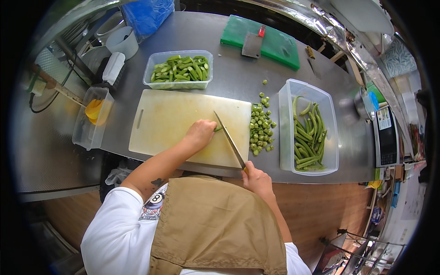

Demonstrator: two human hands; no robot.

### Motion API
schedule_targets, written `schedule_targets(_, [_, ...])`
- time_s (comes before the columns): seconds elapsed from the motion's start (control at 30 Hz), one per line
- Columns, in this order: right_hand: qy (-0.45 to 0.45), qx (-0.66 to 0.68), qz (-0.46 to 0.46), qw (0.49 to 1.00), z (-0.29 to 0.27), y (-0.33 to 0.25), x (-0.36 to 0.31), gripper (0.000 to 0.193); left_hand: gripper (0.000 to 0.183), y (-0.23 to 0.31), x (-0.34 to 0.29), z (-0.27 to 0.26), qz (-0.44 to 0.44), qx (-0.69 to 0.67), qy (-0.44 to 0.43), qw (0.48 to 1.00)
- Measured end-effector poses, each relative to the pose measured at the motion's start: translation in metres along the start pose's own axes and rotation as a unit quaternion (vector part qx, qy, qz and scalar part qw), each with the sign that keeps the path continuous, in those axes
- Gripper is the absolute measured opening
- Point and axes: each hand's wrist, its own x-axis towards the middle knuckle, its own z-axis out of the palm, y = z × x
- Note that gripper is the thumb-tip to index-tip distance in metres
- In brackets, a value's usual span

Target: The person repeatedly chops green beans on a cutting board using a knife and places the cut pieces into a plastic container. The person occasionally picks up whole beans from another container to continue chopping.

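My left hand (200, 134) is closed on an okra pod (218, 129) over the white cutting board (156, 121); only a short green end shows past the fingers. In my right hand (258, 180) is the handle of a long knife (229, 141), its blade slanting across the board close to the okra. Right of the board lies a pile of cut okra caps (262, 124) on the steel table. Whole okra pods (310, 137) fill part of a clear plastic tub (333, 119) further right. Trimmed okra (180, 68) fills another clear container (147, 75) beyond the board.
A green cutting board (280, 46) with a red-handled cleaver (252, 44) lies at the far side. Another knife (311, 57) rests beside it. At left stand a container with yellow pieces (94, 111) and a white tub (123, 43). A microwave (387, 137) is at right.
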Motion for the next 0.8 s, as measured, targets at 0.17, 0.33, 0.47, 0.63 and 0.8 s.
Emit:
schedule_targets(0.17, [0.053,0.057,-0.005,0.997,-0.008,0.001,-0.005,0.028,0.022,0.001,-0.017,-0.017,-0.046,-0.2,0.109,0.973])
schedule_targets(0.33, [0.041,0.083,-0.001,0.996,-0.006,-0.002,-0.007,0.029,0.018,-0.012,-0.049,-0.014,-0.129,-0.381,0.211,0.891])
schedule_targets(0.47, [0.013,0.072,-0.031,0.997,0.002,-0.007,-0.003,0.028,0.016,-0.021,-0.073,-0.001,-0.144,-0.268,0.205,0.93])
schedule_targets(0.63, [0.003,0.033,-0.057,0.998,0.006,-0.015,0.0,0.027,0.018,-0.024,-0.08,0.009,-0.1,-0.19,0.222,0.951])
schedule_targets(0.8, [-0.061,-0.024,-0.024,0.998,0.008,-0.028,0.007,0.026,0.016,-0.023,-0.082,0.01,-0.095,-0.157,0.213,0.96])
